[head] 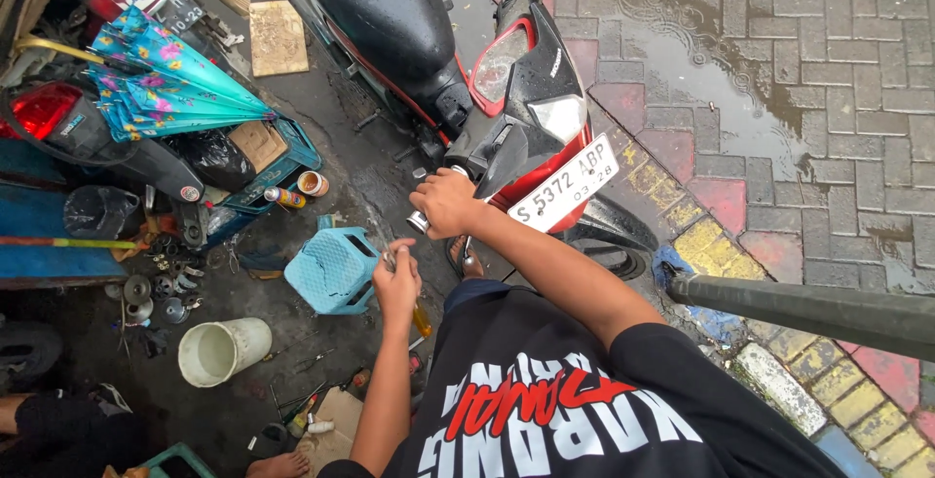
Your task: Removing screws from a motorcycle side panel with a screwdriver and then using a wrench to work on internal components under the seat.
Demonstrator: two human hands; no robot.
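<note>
Chrome shows at the small cylindrical part (pixel 419 221) gripped in the closed fingers of the right hand (pixel 446 202) against the motorcycle's tail (pixel 536 118), while the left hand (pixel 396 283) clasps a slim metal tool (pixel 390 260) above the light-blue plastic stool (pixel 331 269).

- Soft, even overcast daylight; shadows are faint.
- Pale sky glare shines off the puddle (pixel 711 79) on the wet paving.
- Left of the puddle, the motorcycle seat (pixel 390 11) shows dull sheen.
- Edges bend slightly; focus is sharp throughout.
</note>
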